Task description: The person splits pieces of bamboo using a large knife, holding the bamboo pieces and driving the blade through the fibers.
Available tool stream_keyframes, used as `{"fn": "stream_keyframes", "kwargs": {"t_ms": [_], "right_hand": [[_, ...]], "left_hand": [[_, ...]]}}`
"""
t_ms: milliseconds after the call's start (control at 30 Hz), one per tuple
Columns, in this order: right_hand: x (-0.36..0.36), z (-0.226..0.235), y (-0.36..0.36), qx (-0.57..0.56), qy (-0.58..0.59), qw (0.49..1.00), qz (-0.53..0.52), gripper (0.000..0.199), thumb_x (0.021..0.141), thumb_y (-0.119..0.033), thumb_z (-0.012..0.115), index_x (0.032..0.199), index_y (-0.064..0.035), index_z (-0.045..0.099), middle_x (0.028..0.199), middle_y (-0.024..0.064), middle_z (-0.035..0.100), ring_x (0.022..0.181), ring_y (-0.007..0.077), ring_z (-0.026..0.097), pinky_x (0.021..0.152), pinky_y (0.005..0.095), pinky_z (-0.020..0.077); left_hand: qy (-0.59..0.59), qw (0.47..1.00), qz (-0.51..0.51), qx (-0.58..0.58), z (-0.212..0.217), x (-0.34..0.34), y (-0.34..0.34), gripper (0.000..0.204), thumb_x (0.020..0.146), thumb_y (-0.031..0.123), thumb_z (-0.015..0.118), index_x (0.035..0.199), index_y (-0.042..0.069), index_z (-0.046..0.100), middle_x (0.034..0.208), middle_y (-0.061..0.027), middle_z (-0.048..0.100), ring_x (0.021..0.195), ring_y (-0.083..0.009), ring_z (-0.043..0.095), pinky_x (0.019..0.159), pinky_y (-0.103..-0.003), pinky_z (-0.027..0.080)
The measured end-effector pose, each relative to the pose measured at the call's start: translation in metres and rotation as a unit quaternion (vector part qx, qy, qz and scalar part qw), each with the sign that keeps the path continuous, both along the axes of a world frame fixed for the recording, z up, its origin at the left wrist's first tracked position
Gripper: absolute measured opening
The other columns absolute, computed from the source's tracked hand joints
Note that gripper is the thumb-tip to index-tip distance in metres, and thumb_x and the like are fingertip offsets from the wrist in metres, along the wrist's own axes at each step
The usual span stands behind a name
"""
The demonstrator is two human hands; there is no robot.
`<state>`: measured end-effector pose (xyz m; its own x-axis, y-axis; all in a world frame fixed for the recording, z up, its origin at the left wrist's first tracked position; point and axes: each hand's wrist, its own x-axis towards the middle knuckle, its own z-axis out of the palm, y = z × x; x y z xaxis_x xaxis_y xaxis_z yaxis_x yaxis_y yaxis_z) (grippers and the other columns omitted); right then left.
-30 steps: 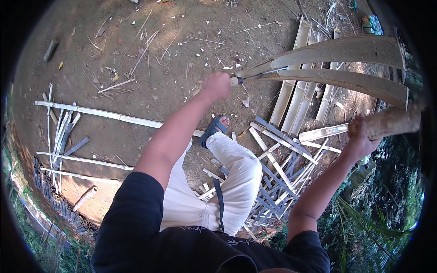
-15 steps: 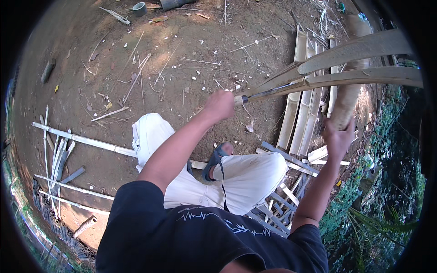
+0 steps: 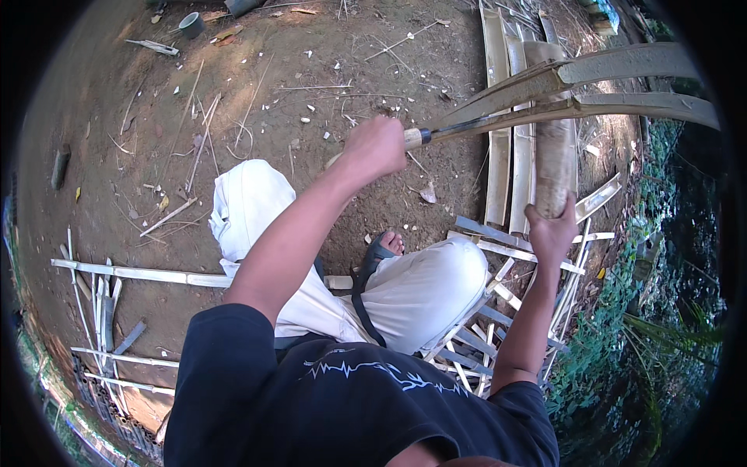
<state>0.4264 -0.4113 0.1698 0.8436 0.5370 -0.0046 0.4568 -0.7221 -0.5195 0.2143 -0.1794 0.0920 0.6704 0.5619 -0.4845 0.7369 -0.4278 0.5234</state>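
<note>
My left hand [image 3: 377, 148] is closed around the pale wooden handle of a knife [image 3: 415, 138], whose dark blade lies in the cleft of a split bamboo pole [image 3: 615, 68]. Beyond the blade, the pole's two halves spread apart toward the right rim. At the right, my right hand [image 3: 554, 227] grips the near end of a thick, round wooden club [image 3: 553, 167]. The club points away from me and passes under or behind the bamboo halves; I cannot tell whether it touches them.
Long bamboo halves [image 3: 498, 175] lie side by side on the ground beyond my right knee. Several short bamboo strips [image 3: 467, 350] are piled beside that leg. More bamboo poles [image 3: 148, 274] lie at the left. Green plants [image 3: 603, 335] border the right side, and a grey tube piece [image 3: 191, 25] stands far left.
My right hand and the club have shifted left, closer to the knife. My left hand keeps its grip, and the blade stays in the split bamboo. The whole view has shifted slightly.
</note>
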Motion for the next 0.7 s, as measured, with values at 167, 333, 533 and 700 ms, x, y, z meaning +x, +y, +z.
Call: {"fn": "stream_keyframes", "kwargs": {"t_ms": [167,333,533,700], "right_hand": [[0.025,0.113,-0.022,0.268,-0.204,0.938,-0.085,0.057,0.077,-0.002,0.078,0.127,0.006,0.054,0.1,0.016,0.069,0.077,0.0218,0.068,0.067,0.0298,0.0572],[0.005,0.037,0.002,0.6,-0.06,0.795,-0.063,0.019,0.084,-0.001,0.068,0.096,0.0078,0.056,0.09,0.0195,0.068,0.075,0.0241,0.069,0.068,0.0335,0.0612],[0.004,-0.105,-0.015,-0.144,0.057,0.988,-0.016,0.057,0.069,-0.011,0.078,0.121,0.0016,0.058,0.097,0.0219,0.072,0.086,0.0344,0.071,0.078,0.0444,0.0544],[0.023,0.03,0.001,0.192,-0.003,0.981,-0.022,0.042,0.072,-0.002,0.073,0.111,0.0005,0.057,0.086,0.0105,0.066,0.066,0.0126,0.061,0.054,0.0248,0.0464]], "left_hand": [[-0.004,1.0,-0.007,0.002,-0.001,-0.001,-0.008,0.025,0.073,0.005,0.068,0.096,0.002,0.075,0.093,-0.0225,0.073,0.088,-0.038,0.072,0.081,-0.047,0.058],[-0.016,1.0,-0.004,0.007,-0.009,0.004,-0.013,0.022,0.075,0.007,0.069,0.095,0.0,0.075,0.093,-0.0225,0.073,0.088,-0.0372,0.073,0.08,-0.047,0.059],[-0.029,0.999,0.022,-0.007,-0.032,0.007,-0.013,0.022,0.077,0.008,0.07,0.096,-0.001,0.075,0.093,-0.0225,0.073,0.087,-0.0367,0.073,0.079,-0.047,0.059],[-0.023,0.999,0.038,-0.001,-0.049,0.0,-0.008,0.021,0.077,0.009,0.071,0.096,-0.001,0.075,0.093,-0.0229,0.073,0.088,-0.0359,0.073,0.079,-0.047,0.059]]}}
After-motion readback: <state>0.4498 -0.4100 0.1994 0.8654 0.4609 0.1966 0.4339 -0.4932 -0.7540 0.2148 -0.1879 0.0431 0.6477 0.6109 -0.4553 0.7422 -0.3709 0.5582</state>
